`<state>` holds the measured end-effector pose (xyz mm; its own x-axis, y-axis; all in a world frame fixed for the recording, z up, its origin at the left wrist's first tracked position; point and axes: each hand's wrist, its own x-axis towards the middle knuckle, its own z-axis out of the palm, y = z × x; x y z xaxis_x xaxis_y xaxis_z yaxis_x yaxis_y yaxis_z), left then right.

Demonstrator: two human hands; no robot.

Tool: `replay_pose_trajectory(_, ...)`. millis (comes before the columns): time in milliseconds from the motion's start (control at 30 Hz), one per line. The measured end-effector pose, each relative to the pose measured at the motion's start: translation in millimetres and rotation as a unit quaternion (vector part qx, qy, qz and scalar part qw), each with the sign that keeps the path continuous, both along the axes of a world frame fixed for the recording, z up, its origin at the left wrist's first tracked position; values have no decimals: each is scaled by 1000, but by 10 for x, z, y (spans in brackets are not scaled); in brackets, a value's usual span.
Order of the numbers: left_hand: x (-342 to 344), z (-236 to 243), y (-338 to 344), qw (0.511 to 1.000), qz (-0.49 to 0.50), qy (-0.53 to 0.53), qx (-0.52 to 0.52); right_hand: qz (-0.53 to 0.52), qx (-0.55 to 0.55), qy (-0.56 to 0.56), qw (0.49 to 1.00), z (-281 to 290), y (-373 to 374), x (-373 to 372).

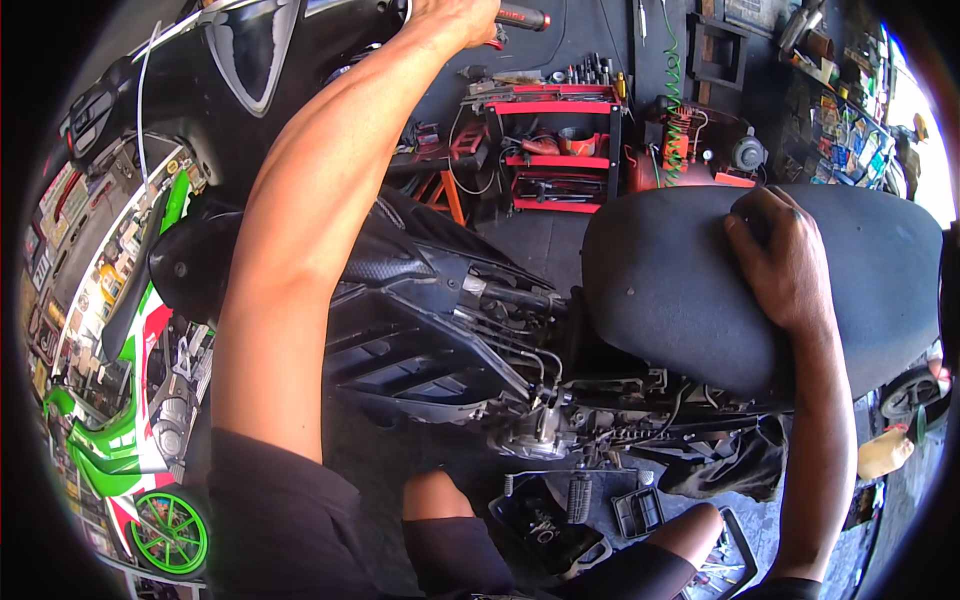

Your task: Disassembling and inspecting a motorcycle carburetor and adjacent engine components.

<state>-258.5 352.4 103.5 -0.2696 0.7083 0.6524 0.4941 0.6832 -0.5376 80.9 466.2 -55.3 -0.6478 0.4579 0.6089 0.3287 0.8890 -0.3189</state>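
1. The left hand (455, 15) is far away at the top, at the end of a long stretched arm.
2. It is wrapped around the handlebar grip (523, 16) of a black scooter (420, 300). The grip's red and black end sticks out to the right of the hand.
3. The fingers of that hand are mostly cut off by the top edge, so I cannot tell how tightly they are curled.
4. The right hand (785, 255) lies flat on the black seat (670, 290), on the right side.
5. Its fingers (745, 235) are spread a little and bent down onto the seat top. They press on it and do not hold anything.
6. The seat is right under those fingers and the palm, and it reaches out to the left and right of the hand.
7. Under the seat, the scooter's engine (545, 425) and wires show, with the covers off.
8. On the floor near the knees lie a small black tray (637, 512) and some black parts.
9. Far behind stands a red tool cart (560, 150) full of tools.
10. On the left stands a green and white motorbike (150, 440).
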Motion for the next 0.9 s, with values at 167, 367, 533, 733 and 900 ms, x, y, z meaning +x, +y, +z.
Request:
replay_pose_trajectory(167,211,-62,-15,1000,-28,0,-5,3,20,-1,1000,-38,9,2)
replay_pose_trajectory(367,231,-75,23,999,-14,-35,-4,-32,18,-36,999,13,84,-87)
replay_pose_trajectory(533,348,37,-72,999,-48,4,-12,53,97,14,994,106,303,-382)
replay_pose_trajectory(733,207,-135,-18,999,-28,-8,-20,28,71,95,993,932,265,-2018)
replay_pose_trajectory(900,403,-872,-428,930,-340,57,124,114,288,175,935,432,645,-2432)
